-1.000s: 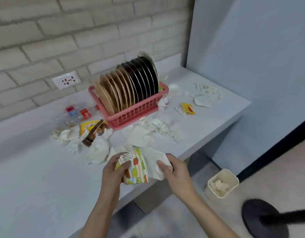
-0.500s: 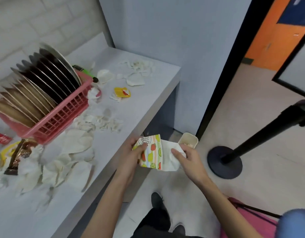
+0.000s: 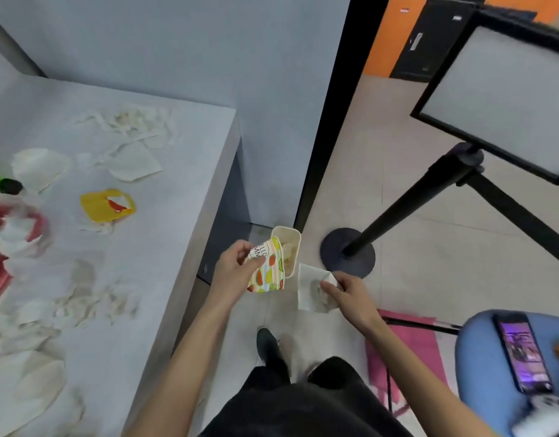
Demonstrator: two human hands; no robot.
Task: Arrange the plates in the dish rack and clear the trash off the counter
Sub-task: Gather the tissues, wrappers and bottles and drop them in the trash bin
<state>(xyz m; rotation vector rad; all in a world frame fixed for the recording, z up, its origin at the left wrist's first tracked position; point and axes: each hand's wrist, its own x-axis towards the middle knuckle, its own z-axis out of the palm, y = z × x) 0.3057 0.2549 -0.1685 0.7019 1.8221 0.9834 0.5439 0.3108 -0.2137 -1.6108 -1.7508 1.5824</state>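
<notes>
Both forearms reach forward past the surface's (image 3: 164, 279) right edge, over the floor. The left hand (image 3: 232, 272) pinches a fruit-printed paper cup (image 3: 267, 272) just above the cream bin (image 3: 287, 247); the right hand (image 3: 347, 294) grips a white wrapper (image 3: 311, 288) nearby.

Table (image 3: 164, 247): left, scraps (image 3: 82, 304) on it.
Bin (image 3: 289, 247): on floor, right of table.
Stand (image 3: 347, 252): right of bin.
Phone (image 3: 522, 351): on chair (image 3: 479, 357), far right.
</notes>
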